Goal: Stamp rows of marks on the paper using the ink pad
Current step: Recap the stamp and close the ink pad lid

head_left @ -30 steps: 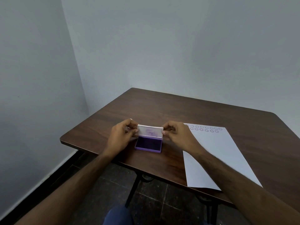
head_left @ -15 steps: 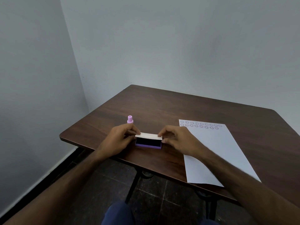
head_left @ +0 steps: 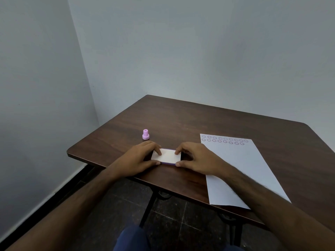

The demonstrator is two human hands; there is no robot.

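Note:
The ink pad [head_left: 167, 156], a purple case with a white lid, lies flat on the brown table [head_left: 181, 120] with its lid down. My left hand [head_left: 139, 158] grips its left end, fingers on the lid and thumb at the front edge. My right hand [head_left: 196, 159] grips its right end the same way. A small pink stamp [head_left: 146, 134] stands upright behind my left hand, untouched. The white paper [head_left: 239, 169] lies to the right, with two rows of round purple marks along its far edge.
The table stands in a corner between two pale walls. Its near edge runs just below my wrists, over a dark tiled floor and black metal legs. The paper's near corner overhangs the table edge. My blue-clad knee shows at the bottom.
The lid stood upright a second ago, showing the dark purple pad. Both hands have pressed it down until the case is closed. The pink stamp has come into view behind my left hand.

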